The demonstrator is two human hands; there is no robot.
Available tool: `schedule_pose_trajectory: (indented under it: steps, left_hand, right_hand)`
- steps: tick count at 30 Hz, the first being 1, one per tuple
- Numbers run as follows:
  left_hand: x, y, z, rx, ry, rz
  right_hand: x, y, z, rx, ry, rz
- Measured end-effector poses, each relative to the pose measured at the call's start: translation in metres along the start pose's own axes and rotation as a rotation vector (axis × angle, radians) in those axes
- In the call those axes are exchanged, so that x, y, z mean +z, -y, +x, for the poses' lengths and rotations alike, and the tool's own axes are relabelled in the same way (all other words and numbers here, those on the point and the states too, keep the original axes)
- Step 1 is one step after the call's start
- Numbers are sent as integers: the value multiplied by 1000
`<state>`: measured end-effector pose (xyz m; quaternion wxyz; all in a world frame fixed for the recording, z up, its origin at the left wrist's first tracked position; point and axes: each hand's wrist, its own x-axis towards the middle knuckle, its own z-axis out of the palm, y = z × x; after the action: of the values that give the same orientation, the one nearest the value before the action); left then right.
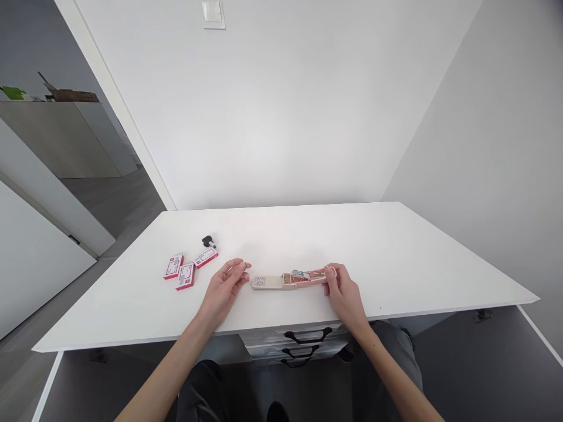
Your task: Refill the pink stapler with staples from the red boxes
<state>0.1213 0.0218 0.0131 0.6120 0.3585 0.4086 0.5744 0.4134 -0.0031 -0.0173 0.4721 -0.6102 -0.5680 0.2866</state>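
A stapler (268,282) lies swung wide open on the white table, its cream base to the left. Its pink upper arm (314,278) stretches to the right, with a metal piece showing inside near the hinge. My right hand (345,293) grips the far right end of that pink arm between thumb and fingers. Just left of the cream base, my left hand (225,288) is closed in a pinch. A tiny pale or silvery bit shows at its fingertips, too small to name.
Three small red-and-white boxes (186,275) lie to the left on the table (352,234), a small black object (208,241) behind them. Drawers with black handles (308,336) sit under the front edge. A white wall (272,105) rises behind the table.
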Motion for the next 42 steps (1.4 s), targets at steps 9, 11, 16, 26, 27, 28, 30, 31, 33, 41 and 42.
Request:
schedule_pose_trajectory:
  steps: [9,11,16,26,27,28,30,31,33,41,42]
  left_hand:
    - [8,0,-8,47,80,279]
    - [10,-1,-9,61,93,342]
    - [12,-2,-12,81,100,397]
    - [10,-3,-15,79,125,373]
    - [9,-2,-15,82,109,339]
    - [7,-2,-15,84,92,299]
    - [4,-1,-13,83,53,194]
    - [2,0,-13,81,25,124]
    - [-3,0,-11,73,-36,-43]
    - [-12,-3,-6,86,-211,-455]
    - [-13,-3,-6,86,-214,-469]
  right_hand:
    - [-3,0,0,-48,109,200]
    - [-4,-1,1,-61,135,231]
    - [-8,2,7,-86,187,289]
    - [8,60,17,-283,330,108]
    - [12,66,17,-321,349,26]
    - [16,72,18,-362,366,-54]
    - [25,81,18,-456,389,-188]
    - [29,85,18,-502,396,-232]
    - [38,91,18,-573,406,-279]
    - [79,83,12,-724,499,-442]
    - [83,80,11,-716,501,-439]
